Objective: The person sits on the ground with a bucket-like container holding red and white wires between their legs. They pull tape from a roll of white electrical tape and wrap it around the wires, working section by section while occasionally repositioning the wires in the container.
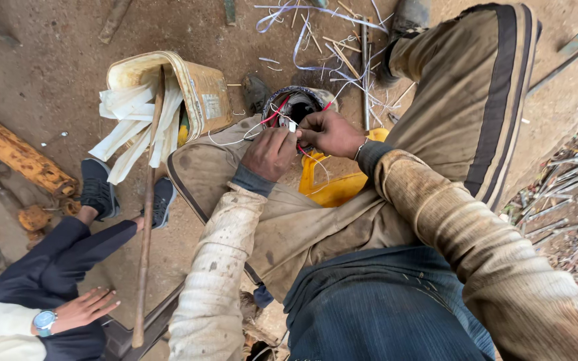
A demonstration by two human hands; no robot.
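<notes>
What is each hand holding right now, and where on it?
Both the left hand and right hand pinch thin red and white wires near their ends, at the mouth of the round motor housing.

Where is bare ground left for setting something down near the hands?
Bare dirt lies left of the tipped yellow bucket, up to the orange metal part. Crowded: around both hands at the wired motor, and the strip scraps beyond.

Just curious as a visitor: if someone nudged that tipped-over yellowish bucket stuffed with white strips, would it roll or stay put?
The bucket lies on its side on the dirt, so its round wall could probably roll a little. The white strips spilling out look thin and floppy, likely light. The long wooden stick across its mouth might block it.
</notes>
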